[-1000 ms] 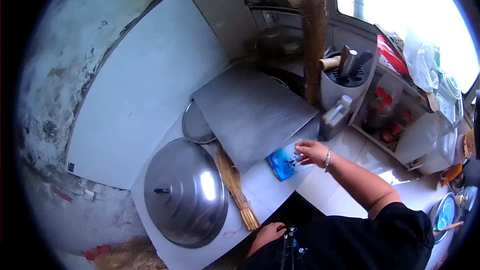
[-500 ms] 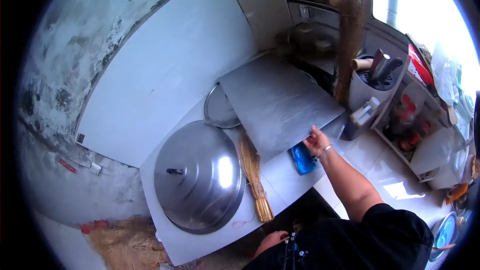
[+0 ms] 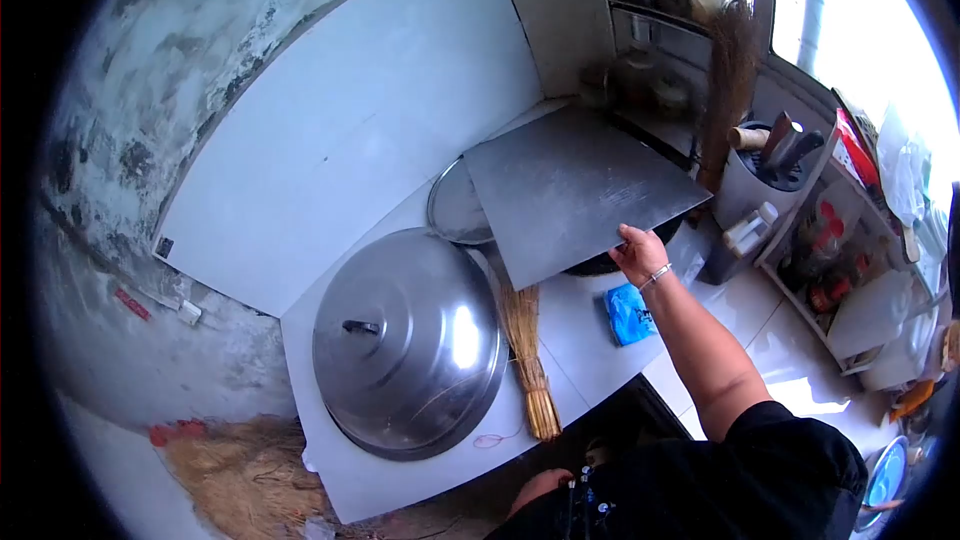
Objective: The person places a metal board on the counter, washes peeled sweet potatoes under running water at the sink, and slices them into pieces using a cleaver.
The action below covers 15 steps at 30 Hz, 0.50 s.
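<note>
My right hand [image 3: 638,256] grips the front edge of a flat grey metal sheet [image 3: 580,190], thumb on top and fingers beneath. Under the sheet's raised edge shows a dark round rim. A blue packet [image 3: 629,315] lies on the white counter just below this hand. Left of the sheet are a straw brush [image 3: 530,370] and a large domed metal lid [image 3: 405,340] with a black handle. A round metal disc [image 3: 460,202] is partly under the sheet. My left hand [image 3: 541,488] rests low beside my black shirt, its fingers hidden.
A white holder [image 3: 752,185] with knives stands at the right, beside a bottle [image 3: 738,243] of dark liquid. Farther right is a shelf unit [image 3: 835,340] with containers. A tall broom [image 3: 728,90] leans near the back rack. Dry straw [image 3: 240,470] lies at lower left.
My right hand has reached the metal sheet and taken hold of its edge. The sheet's front edge has lifted, exposing the dark rim and more of the blue packet. The view has shifted.
</note>
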{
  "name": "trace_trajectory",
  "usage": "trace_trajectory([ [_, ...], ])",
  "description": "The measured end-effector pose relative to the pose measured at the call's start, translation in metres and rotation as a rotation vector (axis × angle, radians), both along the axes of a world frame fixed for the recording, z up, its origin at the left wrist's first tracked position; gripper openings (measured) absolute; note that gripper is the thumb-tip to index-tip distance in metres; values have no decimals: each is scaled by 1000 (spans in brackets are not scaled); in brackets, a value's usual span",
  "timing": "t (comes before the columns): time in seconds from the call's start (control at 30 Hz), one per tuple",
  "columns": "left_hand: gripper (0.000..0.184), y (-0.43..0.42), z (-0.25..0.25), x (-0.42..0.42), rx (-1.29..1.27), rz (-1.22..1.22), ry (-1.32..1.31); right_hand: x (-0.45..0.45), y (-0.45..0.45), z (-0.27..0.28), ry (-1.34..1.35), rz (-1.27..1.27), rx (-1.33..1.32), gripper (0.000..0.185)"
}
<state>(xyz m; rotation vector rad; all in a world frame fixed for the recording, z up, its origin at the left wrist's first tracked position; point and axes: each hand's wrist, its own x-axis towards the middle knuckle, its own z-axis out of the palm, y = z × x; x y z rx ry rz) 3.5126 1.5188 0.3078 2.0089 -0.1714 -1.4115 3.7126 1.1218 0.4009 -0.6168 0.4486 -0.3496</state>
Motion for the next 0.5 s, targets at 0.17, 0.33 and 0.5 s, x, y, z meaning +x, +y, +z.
trace_trajectory([
  [0.17,36,-2,8,12,-20,-211,-195,19,11,53,-58,-68,-48,10],
  [0.33,36,-14,82,30,44,-306,-189,10,30,102,-148,-91,-15,11],
  [0.5,36,-1,50,34,79,-292,-167,-31,50,138,-180,-83,-50,8],
])
